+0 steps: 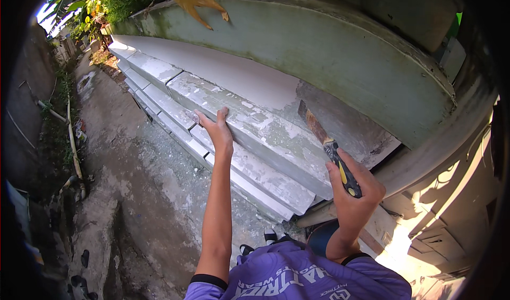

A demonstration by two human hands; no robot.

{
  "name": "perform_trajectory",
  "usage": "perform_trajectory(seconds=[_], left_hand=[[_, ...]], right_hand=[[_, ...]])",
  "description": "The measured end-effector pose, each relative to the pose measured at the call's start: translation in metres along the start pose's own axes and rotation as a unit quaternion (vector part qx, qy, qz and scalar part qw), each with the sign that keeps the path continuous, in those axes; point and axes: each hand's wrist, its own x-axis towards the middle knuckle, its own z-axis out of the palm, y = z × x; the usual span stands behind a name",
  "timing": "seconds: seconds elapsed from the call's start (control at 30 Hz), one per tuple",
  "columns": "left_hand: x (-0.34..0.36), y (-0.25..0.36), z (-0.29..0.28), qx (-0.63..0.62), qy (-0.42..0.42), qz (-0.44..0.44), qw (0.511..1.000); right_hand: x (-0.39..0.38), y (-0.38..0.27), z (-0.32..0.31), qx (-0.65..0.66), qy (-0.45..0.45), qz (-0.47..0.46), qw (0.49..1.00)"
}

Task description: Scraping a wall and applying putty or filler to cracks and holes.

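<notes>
Along the outer edge of the paint-flecked ledge (pixel 268 125), the left hand (pixel 218 130) rested with spread fingers, apparently for balance, while the right hand (pixel 360 187) gripped a scraper (pixel 330 142) by its handle (pixel 345 173), seemingly to steer the blade (pixel 314 123) near the ledge's inner edge.

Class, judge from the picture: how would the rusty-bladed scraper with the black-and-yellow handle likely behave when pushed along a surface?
The scraper's rusty metal blade is probably stiff, since it shows no obvious bend. Its black-and-yellow handle probably resists slipping, being gripped by the bare right hand.
</notes>
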Motion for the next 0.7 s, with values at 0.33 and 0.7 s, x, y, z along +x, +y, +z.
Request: perform_trajectory(seconds=[0.33, 0.7], left_hand=[[0.012, -0.008, -0.002, -0.098, -0.006, -0.023, 0.995], [0.004, 0.011, -0.009, -0.154, -0.05, -0.063, 0.985]], right_hand=[[-0.002, 0.002, 0.01, 0.011, -0.006, 0.007, 1.0], [-0.003, -0.002, 0.008, 0.021, 0.007, -0.012, 1.0]])
